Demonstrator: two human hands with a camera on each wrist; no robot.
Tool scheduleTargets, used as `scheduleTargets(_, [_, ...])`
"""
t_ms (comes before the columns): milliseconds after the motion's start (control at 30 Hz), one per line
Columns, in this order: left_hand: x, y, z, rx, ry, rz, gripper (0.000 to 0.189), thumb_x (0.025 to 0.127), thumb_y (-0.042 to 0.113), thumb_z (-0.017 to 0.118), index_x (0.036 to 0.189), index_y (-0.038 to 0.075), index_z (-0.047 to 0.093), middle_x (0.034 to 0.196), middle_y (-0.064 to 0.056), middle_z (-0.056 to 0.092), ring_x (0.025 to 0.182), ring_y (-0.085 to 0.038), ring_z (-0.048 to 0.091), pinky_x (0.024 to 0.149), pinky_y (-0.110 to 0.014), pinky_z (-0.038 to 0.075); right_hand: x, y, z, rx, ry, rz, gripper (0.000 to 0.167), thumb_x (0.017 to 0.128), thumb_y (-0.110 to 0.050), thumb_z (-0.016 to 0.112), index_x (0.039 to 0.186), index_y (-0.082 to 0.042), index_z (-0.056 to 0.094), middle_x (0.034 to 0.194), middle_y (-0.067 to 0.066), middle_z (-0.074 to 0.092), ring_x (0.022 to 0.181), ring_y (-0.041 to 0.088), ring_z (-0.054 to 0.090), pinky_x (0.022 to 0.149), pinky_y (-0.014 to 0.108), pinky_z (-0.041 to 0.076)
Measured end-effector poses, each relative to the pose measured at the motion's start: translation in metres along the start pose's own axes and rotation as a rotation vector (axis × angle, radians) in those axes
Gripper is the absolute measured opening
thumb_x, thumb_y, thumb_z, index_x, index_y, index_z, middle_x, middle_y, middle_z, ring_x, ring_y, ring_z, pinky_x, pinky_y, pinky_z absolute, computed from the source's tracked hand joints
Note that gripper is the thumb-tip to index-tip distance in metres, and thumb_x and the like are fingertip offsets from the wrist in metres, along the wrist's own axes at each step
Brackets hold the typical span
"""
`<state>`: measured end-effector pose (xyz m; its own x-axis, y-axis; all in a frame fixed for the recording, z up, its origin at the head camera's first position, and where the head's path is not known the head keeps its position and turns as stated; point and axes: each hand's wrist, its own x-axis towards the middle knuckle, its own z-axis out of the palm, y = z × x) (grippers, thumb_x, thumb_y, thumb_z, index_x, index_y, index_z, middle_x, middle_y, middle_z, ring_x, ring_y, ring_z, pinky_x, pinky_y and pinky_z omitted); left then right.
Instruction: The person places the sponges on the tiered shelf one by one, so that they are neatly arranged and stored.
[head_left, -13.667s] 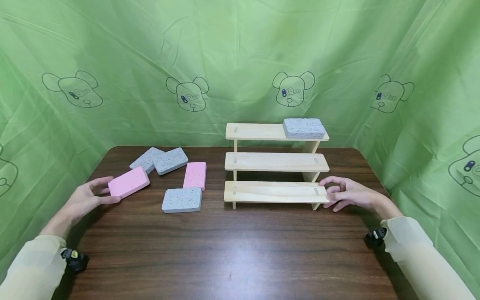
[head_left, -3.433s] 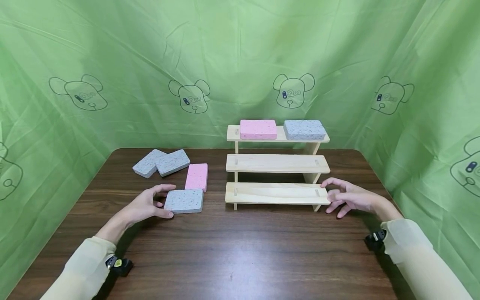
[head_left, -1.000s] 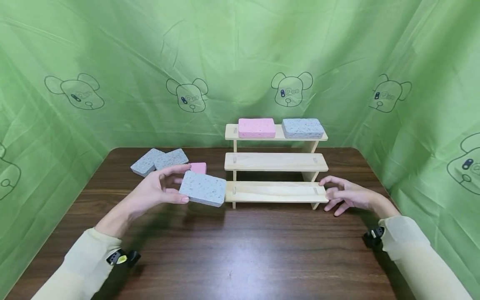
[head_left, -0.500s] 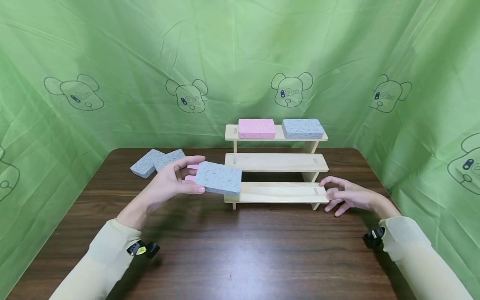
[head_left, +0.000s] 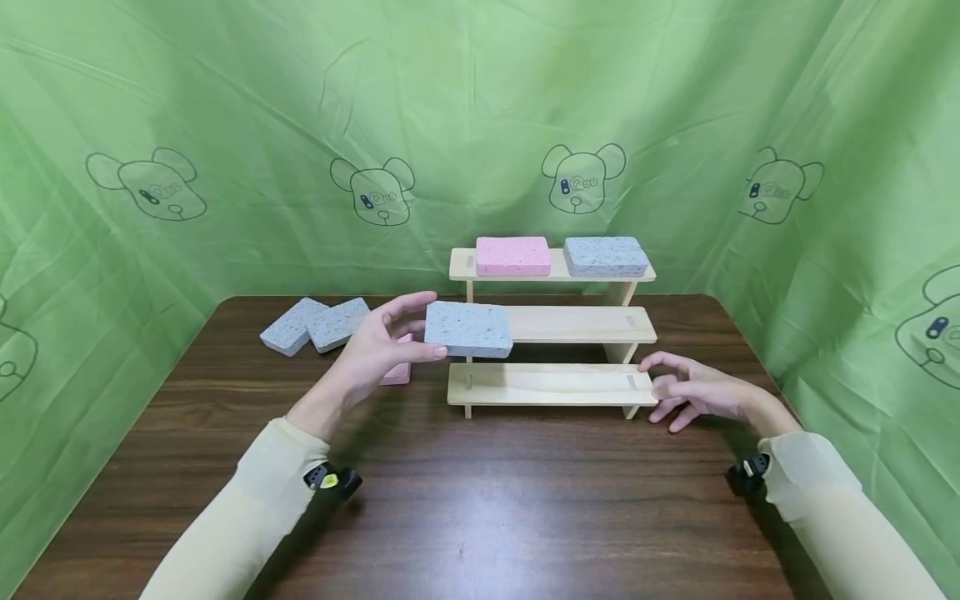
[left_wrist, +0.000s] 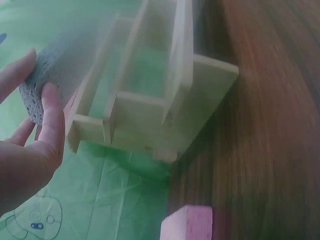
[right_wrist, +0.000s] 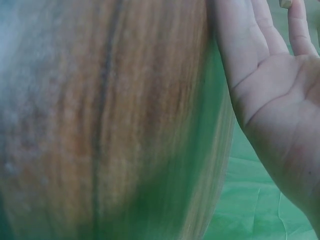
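In the head view, the left hand point(head_left: 381, 346), just left of the frame's middle, grips the held blue sponge point(head_left: 468, 329) by its left end, thumb at the front edge and fingers behind. The sponge is roughly level in front of the left part of the middle board of the wooden rack point(head_left: 555, 385); whether it touches that board I cannot tell. Right of centre, the right hand point(head_left: 701, 392) holds the right end of the lowest board between index finger and thumb. On the top board sit a pink sponge point(head_left: 513, 257) and, to its right, a second blue sponge point(head_left: 606, 257). Left of centre, two blue sponges point(head_left: 337, 325) and a partly hidden pink one point(head_left: 397, 375) lie on the table point(head_left: 487, 500).

The step in hand looks like carrying the sponge to the middle board; the next move probably calls for bringing it over the board, lowering it flat and loosening the fingers. Against half a second ago, the sponge is higher and further right, away from the lowest board's left end; the right hand and top pair match.

In the left wrist view, the gripped sponge is at upper left, beside the rack.

In the right wrist view, the palm fills the right side; a fingertip meets pale wood at upper right, the rest of that grip being out of frame.
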<state>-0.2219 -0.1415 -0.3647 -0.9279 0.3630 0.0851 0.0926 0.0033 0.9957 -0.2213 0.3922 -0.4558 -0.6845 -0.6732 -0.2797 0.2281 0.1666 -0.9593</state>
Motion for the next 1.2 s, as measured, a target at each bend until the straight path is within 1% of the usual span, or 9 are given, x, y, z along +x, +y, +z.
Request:
scheduleTargets(133, [0.005, -0.003, 0.008, -0.042, 0.019, 0.006, 0.083, 0.074, 0.007, 0.091, 0.147, 0.02, 0.053, 0.145, -0.004, 0.052, 0.127, -0.029, 0.056, 0.097, -0.032, 0.052, 0.003, 0.004, -0.002, 0.01, -0.015, 0.002, 0.041, 0.104, 0.002, 0.043, 0.137, -0.022, 0.04, 0.123, 0.022, 0.062, 0.102, 0.044, 0.068, 0.073, 0.052, 0.06])
scheduleTargets(267, [0.009, -0.008, 0.017, -0.089, 0.036, -0.002, 0.082, 0.074, 0.004, 0.09, 0.146, 0.02, 0.054, 0.14, -0.007, 0.058, 0.122, -0.03, 0.061, 0.09, -0.03, 0.055, 0.006, 0.006, -0.001, 0.006, -0.031, 0.004, 0.041, 0.104, 0.003, 0.043, 0.137, -0.021, 0.039, 0.123, 0.021, 0.063, 0.102, 0.043, 0.069, 0.073, 0.051, 0.061])
scheduleTargets(433, [0.02, -0.01, 0.03, -0.117, 0.048, 0.012, 0.081, 0.074, 0.002, 0.089, 0.145, 0.019, 0.055, 0.138, -0.007, 0.059, 0.123, -0.027, 0.059, 0.095, -0.033, 0.054, 0.002, 0.003, 0.001, -0.006, -0.029, -0.002, 0.039, 0.104, 0.002, 0.043, 0.137, -0.02, 0.038, 0.122, 0.02, 0.062, 0.101, 0.041, 0.069, 0.072, 0.05, 0.061])
scheduleTargets(467, [0.022, -0.009, 0.033, -0.125, 0.045, 0.02, 0.081, 0.074, 0.001, 0.089, 0.145, 0.018, 0.054, 0.139, -0.006, 0.057, 0.125, -0.027, 0.058, 0.1, -0.036, 0.052, 0.001, 0.002, 0.001, -0.009, -0.024, -0.003, 0.039, 0.104, 0.001, 0.043, 0.137, -0.02, 0.039, 0.122, 0.021, 0.062, 0.101, 0.041, 0.069, 0.072, 0.05, 0.061])
scheduleTargets(500, [0.025, -0.008, 0.036, -0.129, 0.041, 0.025, 0.081, 0.075, 0.0, 0.088, 0.146, 0.017, 0.054, 0.14, -0.005, 0.056, 0.126, -0.026, 0.057, 0.1, -0.037, 0.051, 0.0, 0.002, 0.001, -0.007, -0.021, -0.003, 0.039, 0.105, 0.001, 0.043, 0.137, -0.02, 0.039, 0.122, 0.021, 0.062, 0.101, 0.041, 0.069, 0.072, 0.05, 0.061])
scheduleTargets(667, [0.033, -0.003, 0.049, -0.176, 0.007, 0.043, 0.081, 0.076, -0.007, 0.084, 0.148, 0.011, 0.05, 0.139, -0.013, 0.054, 0.12, -0.03, 0.059, 0.094, -0.038, 0.055, 0.0, 0.002, 0.001, -0.007, -0.003, -0.001, 0.039, 0.105, 0.0, 0.044, 0.137, -0.021, 0.039, 0.123, 0.023, 0.061, 0.101, 0.042, 0.069, 0.073, 0.052, 0.06])
scheduleTargets(767, [0.036, -0.003, 0.056, -0.18, 0.011, 0.048, 0.082, 0.076, -0.01, 0.083, 0.149, 0.008, 0.049, 0.139, -0.014, 0.053, 0.117, -0.029, 0.06, 0.091, -0.036, 0.057, 0.002, 0.002, 0.002, -0.018, 0.003, 0.0, 0.039, 0.105, 0.001, 0.044, 0.137, -0.02, 0.038, 0.124, 0.023, 0.062, 0.102, 0.042, 0.069, 0.073, 0.052, 0.06])
scheduleTargets(933, [0.042, -0.005, 0.066, -0.173, 0.018, 0.055, 0.081, 0.075, -0.011, 0.083, 0.148, 0.008, 0.051, 0.14, -0.012, 0.052, 0.118, -0.029, 0.06, 0.091, -0.035, 0.057, 0.004, 0.001, 0.004, -0.025, 0.005, 0.002, 0.039, 0.105, 0.001, 0.044, 0.137, -0.019, 0.038, 0.124, 0.023, 0.063, 0.101, 0.041, 0.069, 0.073, 0.051, 0.061])
scheduleTargets(1200, [0.055, -0.002, 0.089, -0.08, 0.002, 0.048, 0.081, 0.074, -0.003, 0.088, 0.146, 0.01, 0.054, 0.136, -0.008, 0.059, 0.117, -0.024, 0.062, 0.094, -0.033, 0.054, -0.001, -0.002, 0.004, -0.038, 0.027, 0.019, 0.038, 0.104, -0.001, 0.047, 0.137, -0.021, 0.038, 0.122, 0.022, 0.061, 0.101, 0.041, 0.069, 0.073, 0.052, 0.061])
